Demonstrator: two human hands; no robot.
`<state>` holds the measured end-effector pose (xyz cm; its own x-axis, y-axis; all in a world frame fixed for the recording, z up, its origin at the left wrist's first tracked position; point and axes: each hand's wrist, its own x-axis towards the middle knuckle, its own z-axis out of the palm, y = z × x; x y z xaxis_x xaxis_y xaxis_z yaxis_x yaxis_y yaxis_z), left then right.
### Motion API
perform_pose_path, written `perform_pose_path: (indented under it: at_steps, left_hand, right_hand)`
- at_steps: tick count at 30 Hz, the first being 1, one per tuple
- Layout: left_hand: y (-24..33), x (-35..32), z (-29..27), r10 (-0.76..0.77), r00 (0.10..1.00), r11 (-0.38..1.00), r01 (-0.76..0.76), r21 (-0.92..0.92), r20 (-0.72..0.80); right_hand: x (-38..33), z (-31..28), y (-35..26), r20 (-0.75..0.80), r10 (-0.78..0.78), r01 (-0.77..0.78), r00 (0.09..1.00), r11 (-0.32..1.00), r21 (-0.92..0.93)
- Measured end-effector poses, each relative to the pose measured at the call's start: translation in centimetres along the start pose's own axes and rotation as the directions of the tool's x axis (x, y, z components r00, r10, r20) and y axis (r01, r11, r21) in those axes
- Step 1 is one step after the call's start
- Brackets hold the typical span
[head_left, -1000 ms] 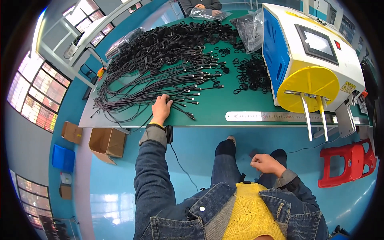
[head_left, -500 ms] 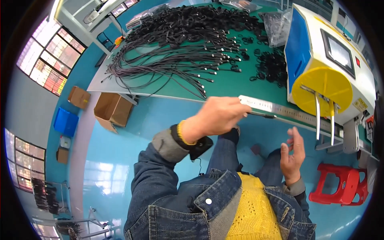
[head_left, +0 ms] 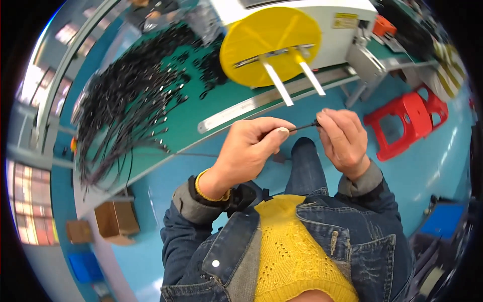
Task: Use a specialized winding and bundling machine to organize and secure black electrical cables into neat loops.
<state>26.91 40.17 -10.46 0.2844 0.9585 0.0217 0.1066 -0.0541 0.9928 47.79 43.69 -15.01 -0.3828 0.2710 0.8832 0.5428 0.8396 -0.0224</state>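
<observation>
My left hand (head_left: 251, 146) and my right hand (head_left: 342, 138) are raised together in front of me, each pinching one end of a short thin black cable (head_left: 302, 127) stretched between the fingertips. Both hands hover above my lap, just in front of the green table's (head_left: 196, 126) front edge with its metal ruler (head_left: 261, 103). A large pile of black cables with metal tips (head_left: 126, 100) lies spread on the table to my left.
A white machine with a yellow disc and two white prongs (head_left: 271, 45) stands on the table ahead. A red plastic stool (head_left: 407, 121) sits on the blue floor at right. Cardboard boxes (head_left: 115, 221) lie on the floor at left.
My left hand left the cable pile, came up carrying a cable, and my right hand rose to meet it. My head has tilted, swinging the table view.
</observation>
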Motion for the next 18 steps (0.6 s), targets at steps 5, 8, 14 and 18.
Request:
perform_pose_path:
  at_steps: [5,8,14,18]
  left_hand:
    - [2.5,5.7,3.7,0.573,0.81,0.719,-0.423,0.552,-0.125]
    - [1.0,9.3,2.9,0.595,0.765,0.708,-0.354,0.611,-0.247]
    - [-1.0,12.4,1.7,0.525,0.765,0.823,-0.342,0.454,-0.374]
    - [-0.6,12.7,2.0,0.542,0.765,0.798,-0.338,0.499,-0.347]
  right_hand:
    - [2.0,-1.7,6.3,-0.175,0.05,-0.082,0.983,0.98,-0.182]
    - [1.4,1.0,9.1,-0.189,0.182,-0.207,0.965,0.97,-0.124]
    - [1.8,5.4,11.0,-0.201,0.362,-0.367,0.91,0.93,0.012]
    - [2.0,6.8,11.8,-0.136,0.439,-0.447,0.888,0.894,-0.033]
